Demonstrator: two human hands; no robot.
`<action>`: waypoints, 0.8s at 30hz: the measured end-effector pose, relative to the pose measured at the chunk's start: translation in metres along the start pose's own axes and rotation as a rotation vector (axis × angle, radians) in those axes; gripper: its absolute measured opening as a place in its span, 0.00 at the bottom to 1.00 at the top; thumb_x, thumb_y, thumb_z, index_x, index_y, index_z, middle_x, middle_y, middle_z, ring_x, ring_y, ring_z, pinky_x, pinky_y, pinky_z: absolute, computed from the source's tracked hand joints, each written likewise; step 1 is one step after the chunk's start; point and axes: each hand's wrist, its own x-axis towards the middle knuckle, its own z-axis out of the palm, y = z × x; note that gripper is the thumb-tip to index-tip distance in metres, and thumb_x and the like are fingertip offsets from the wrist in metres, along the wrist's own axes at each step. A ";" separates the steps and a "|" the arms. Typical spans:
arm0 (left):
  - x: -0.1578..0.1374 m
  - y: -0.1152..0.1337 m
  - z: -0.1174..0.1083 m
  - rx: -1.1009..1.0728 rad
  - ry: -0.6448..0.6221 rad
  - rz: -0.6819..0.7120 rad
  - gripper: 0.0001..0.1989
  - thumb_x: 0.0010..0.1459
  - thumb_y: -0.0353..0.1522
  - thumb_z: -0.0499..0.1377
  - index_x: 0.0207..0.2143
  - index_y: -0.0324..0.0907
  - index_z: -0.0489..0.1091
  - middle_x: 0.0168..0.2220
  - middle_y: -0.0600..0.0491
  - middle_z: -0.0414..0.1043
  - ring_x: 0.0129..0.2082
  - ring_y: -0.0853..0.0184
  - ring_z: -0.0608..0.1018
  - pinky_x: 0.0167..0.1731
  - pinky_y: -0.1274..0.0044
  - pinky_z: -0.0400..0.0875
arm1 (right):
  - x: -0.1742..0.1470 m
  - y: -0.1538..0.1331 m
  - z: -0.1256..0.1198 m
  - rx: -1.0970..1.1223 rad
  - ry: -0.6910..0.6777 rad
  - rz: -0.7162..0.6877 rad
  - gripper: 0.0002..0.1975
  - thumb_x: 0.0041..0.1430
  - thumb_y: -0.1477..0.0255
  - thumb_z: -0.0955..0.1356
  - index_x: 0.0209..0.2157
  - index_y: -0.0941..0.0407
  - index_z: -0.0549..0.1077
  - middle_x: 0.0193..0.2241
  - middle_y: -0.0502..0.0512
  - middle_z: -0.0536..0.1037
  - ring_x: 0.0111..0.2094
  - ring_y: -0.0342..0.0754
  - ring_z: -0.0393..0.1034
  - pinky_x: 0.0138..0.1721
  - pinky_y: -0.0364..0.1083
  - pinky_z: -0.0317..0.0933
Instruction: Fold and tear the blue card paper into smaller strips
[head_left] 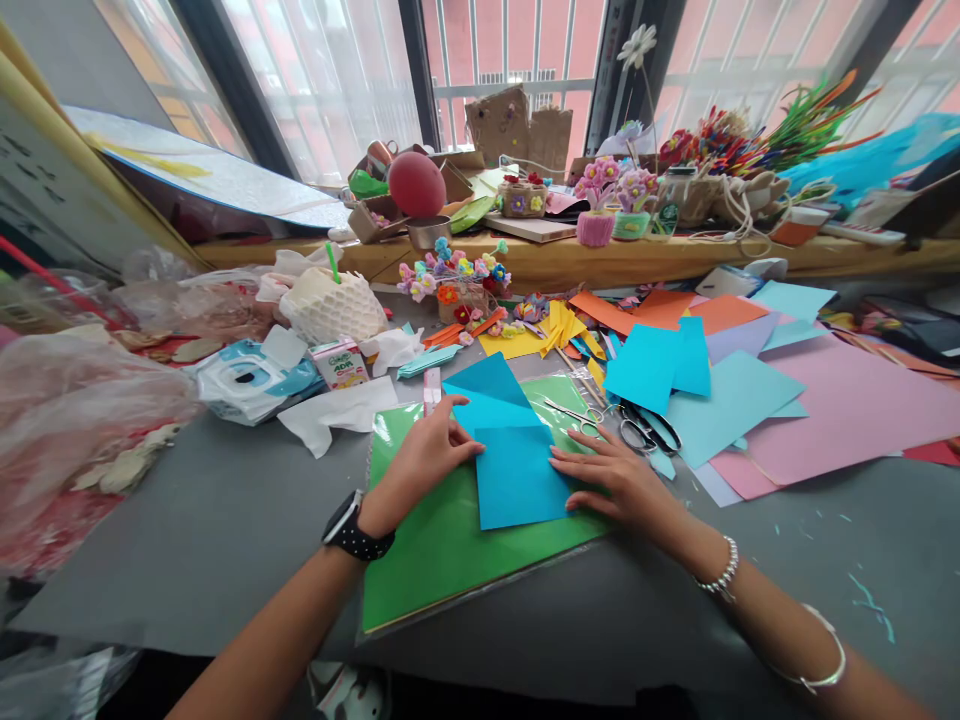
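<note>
A blue paper square (521, 485) lies on a green pack of paper (427, 565) in a clear sleeve. Behind it, partly covered, is another blue paper piece (487, 388) with a slanted edge. My left hand (429, 450) is at the left side of both papers, thumb tip at the square's edge and index finger stretched over the rear piece. Spread flat, my right hand (611, 470) rests its fingertips on the square's right edge. Just beyond it lie small silver scissors (576, 412) and black-handled scissors (651, 430).
Coloured sheets, among them a large pink sheet (847, 410), cover the right side. Wet wipes (259, 380), a small carton (340, 365) and a crumpled tissue (341, 410) lie left. Flower crafts (457, 275) stand behind, below a crowded wooden sill (540, 240).
</note>
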 end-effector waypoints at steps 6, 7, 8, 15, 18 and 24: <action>-0.017 0.022 0.012 0.698 0.137 0.323 0.09 0.53 0.25 0.51 0.38 0.36 0.65 0.35 0.43 0.71 0.35 0.58 0.74 0.34 0.67 0.68 | 0.001 0.001 0.001 -0.026 0.006 -0.023 0.23 0.48 0.66 0.67 0.47 0.48 0.65 0.46 0.49 0.70 0.53 0.52 0.55 0.53 0.61 0.47; -0.018 0.023 0.018 0.691 0.082 0.470 0.09 0.54 0.24 0.50 0.37 0.37 0.66 0.36 0.44 0.71 0.37 0.59 0.74 0.38 0.67 0.67 | 0.001 0.001 0.001 -0.033 0.008 -0.021 0.22 0.47 0.66 0.68 0.47 0.48 0.65 0.45 0.49 0.70 0.53 0.53 0.56 0.53 0.62 0.48; -0.017 0.022 0.025 0.658 0.022 0.622 0.11 0.54 0.23 0.49 0.39 0.38 0.66 0.40 0.44 0.70 0.42 0.61 0.72 0.44 0.66 0.63 | 0.002 0.000 0.000 -0.038 0.008 -0.019 0.22 0.47 0.66 0.68 0.47 0.48 0.66 0.45 0.49 0.70 0.52 0.53 0.57 0.52 0.62 0.48; -0.011 0.000 0.056 0.583 -0.183 0.790 0.17 0.58 0.28 0.46 0.50 0.34 0.58 0.53 0.41 0.59 0.53 0.60 0.62 0.50 0.64 0.58 | 0.001 -0.003 -0.002 -0.005 -0.027 0.008 0.21 0.49 0.65 0.66 0.47 0.49 0.65 0.47 0.49 0.69 0.53 0.52 0.56 0.53 0.61 0.47; -0.013 -0.001 0.055 0.594 -0.189 0.776 0.17 0.59 0.28 0.44 0.51 0.33 0.57 0.53 0.41 0.57 0.54 0.60 0.60 0.51 0.64 0.56 | 0.002 -0.003 -0.005 0.014 -0.035 0.019 0.20 0.49 0.65 0.66 0.47 0.50 0.66 0.46 0.50 0.70 0.52 0.52 0.57 0.52 0.61 0.47; -0.014 -0.004 0.057 0.621 -0.156 0.797 0.17 0.59 0.28 0.43 0.51 0.34 0.57 0.52 0.42 0.59 0.53 0.60 0.61 0.52 0.65 0.56 | 0.043 -0.011 -0.022 -0.037 -0.012 -0.030 0.10 0.52 0.68 0.64 0.35 0.55 0.73 0.35 0.55 0.76 0.42 0.50 0.67 0.46 0.53 0.56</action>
